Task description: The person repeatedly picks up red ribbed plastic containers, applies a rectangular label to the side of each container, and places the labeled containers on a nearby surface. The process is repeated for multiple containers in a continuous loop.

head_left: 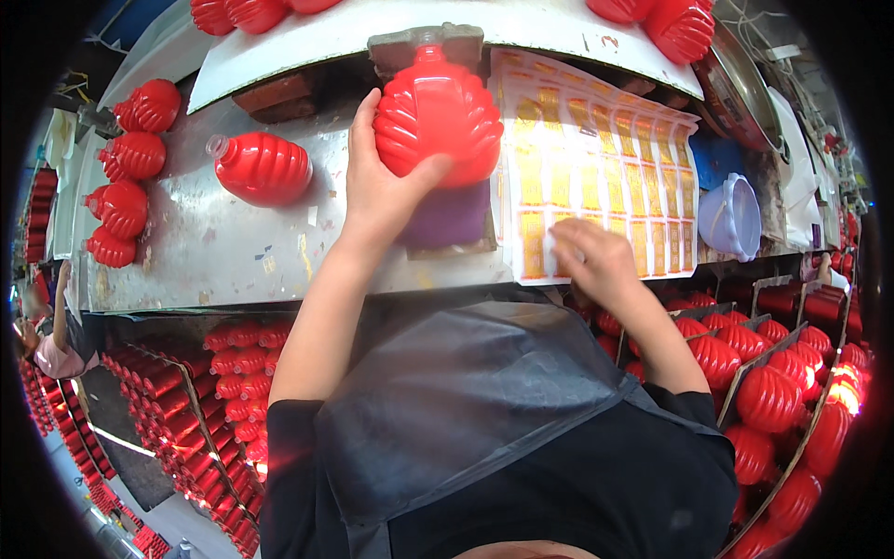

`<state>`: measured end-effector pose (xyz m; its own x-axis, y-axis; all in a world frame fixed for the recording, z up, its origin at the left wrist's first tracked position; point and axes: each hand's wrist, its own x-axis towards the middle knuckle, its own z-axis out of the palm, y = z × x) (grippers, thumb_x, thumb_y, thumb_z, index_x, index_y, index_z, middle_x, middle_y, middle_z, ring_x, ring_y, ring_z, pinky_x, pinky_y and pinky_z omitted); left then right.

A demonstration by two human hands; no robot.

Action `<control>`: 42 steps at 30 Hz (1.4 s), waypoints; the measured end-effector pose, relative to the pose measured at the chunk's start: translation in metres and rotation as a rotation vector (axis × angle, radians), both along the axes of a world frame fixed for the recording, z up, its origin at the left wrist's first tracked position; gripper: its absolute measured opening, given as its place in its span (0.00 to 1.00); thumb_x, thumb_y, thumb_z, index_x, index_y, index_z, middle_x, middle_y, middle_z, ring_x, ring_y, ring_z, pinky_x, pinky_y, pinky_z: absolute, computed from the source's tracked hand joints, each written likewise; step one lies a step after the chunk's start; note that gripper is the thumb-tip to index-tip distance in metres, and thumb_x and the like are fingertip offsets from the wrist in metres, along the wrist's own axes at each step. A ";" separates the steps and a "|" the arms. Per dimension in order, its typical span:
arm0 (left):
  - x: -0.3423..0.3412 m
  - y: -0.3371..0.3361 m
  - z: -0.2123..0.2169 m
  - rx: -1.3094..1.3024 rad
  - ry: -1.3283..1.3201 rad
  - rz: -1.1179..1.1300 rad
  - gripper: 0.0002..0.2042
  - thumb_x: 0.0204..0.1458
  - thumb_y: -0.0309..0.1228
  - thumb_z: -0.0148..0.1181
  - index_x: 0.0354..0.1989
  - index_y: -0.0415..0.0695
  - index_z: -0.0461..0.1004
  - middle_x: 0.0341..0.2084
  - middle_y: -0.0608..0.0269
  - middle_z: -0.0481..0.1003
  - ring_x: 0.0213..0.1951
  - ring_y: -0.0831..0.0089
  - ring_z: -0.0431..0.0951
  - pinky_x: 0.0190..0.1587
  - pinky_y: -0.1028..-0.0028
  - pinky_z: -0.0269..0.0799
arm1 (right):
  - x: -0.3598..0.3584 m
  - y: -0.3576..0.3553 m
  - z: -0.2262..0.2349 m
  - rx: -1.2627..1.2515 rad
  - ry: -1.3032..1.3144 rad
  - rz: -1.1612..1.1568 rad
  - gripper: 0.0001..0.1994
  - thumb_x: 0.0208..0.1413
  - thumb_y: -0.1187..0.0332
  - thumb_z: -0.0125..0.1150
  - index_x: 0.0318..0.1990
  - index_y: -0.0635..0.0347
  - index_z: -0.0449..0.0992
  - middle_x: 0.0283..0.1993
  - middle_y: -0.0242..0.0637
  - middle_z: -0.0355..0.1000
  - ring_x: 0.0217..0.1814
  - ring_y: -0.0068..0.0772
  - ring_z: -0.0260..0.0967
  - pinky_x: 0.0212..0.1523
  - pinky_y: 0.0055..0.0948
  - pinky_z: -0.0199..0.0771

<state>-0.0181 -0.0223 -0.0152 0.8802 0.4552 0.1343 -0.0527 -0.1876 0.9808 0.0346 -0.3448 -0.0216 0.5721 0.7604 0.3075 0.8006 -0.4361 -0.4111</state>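
A ribbed red plastic bottle (pixel 438 121) with a clear neck lies on a purple pad (pixel 449 219), its neck pointing away from me at a grey block (pixel 386 48). My left hand (pixel 386 182) wraps its left side, with the thumb across the lower front. To the right lies a white sheet of gold labels (pixel 596 168). Over its lower left part is my right hand (pixel 596 259), fingers bent and drawn together by a label. Whether a label is between those fingertips is too small to tell.
Left of the pad, another red bottle (pixel 265 170) lies on the metal table (pixel 196 224). Several more bottles (pixel 132 156) line the table's left end. A white board (pixel 345 42) spans the back. A lavender bucket (pixel 731 216) stands at the right. Racks of red bottles (pixel 768 401) flank me below.
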 end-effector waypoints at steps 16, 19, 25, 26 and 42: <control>-0.002 0.001 -0.006 -0.113 -0.061 -0.051 0.49 0.53 0.39 0.73 0.77 0.38 0.47 0.68 0.44 0.60 0.68 0.56 0.66 0.70 0.62 0.63 | -0.032 -0.006 -0.011 -0.010 0.273 0.118 0.08 0.53 0.72 0.71 0.41 0.60 0.85 0.39 0.39 0.82 0.29 0.36 0.79 0.31 0.32 0.79; -0.002 0.000 -0.007 -0.102 -0.033 -0.038 0.47 0.56 0.38 0.73 0.77 0.39 0.47 0.67 0.49 0.62 0.66 0.62 0.67 0.69 0.65 0.63 | -0.003 0.016 0.025 0.020 0.942 -0.327 0.08 0.61 0.68 0.67 0.40 0.64 0.86 0.31 0.33 0.82 0.29 0.21 0.75 0.32 0.27 0.76; -0.007 0.001 0.002 -0.104 -0.014 -0.048 0.48 0.51 0.38 0.73 0.76 0.36 0.48 0.68 0.43 0.60 0.68 0.56 0.66 0.69 0.61 0.64 | 0.072 0.089 0.116 0.298 0.939 -0.223 0.12 0.64 0.67 0.64 0.39 0.70 0.85 0.33 0.33 0.82 0.30 0.15 0.76 0.30 0.17 0.72; -0.008 0.001 0.004 -0.117 -0.039 -0.055 0.49 0.50 0.38 0.73 0.75 0.35 0.49 0.68 0.40 0.60 0.68 0.53 0.66 0.69 0.60 0.64 | 0.073 0.103 0.123 0.340 0.842 -0.191 0.12 0.64 0.67 0.65 0.40 0.71 0.84 0.31 0.34 0.82 0.30 0.17 0.77 0.30 0.18 0.74; 0.053 0.026 0.042 0.184 0.113 -0.043 0.33 0.51 0.41 0.72 0.63 0.36 0.70 0.57 0.43 0.76 0.59 0.51 0.77 0.63 0.61 0.71 | 0.036 0.149 0.092 -0.244 -0.620 0.313 0.18 0.48 0.74 0.64 0.49 0.68 0.80 0.49 0.48 0.81 0.24 0.26 0.74 0.26 0.27 0.73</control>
<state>0.0345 0.0042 0.0266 0.9123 0.3942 0.1111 0.0441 -0.3641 0.9303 0.0710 -0.1961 0.0701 0.0932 0.9477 0.3051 0.9564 -0.1704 0.2371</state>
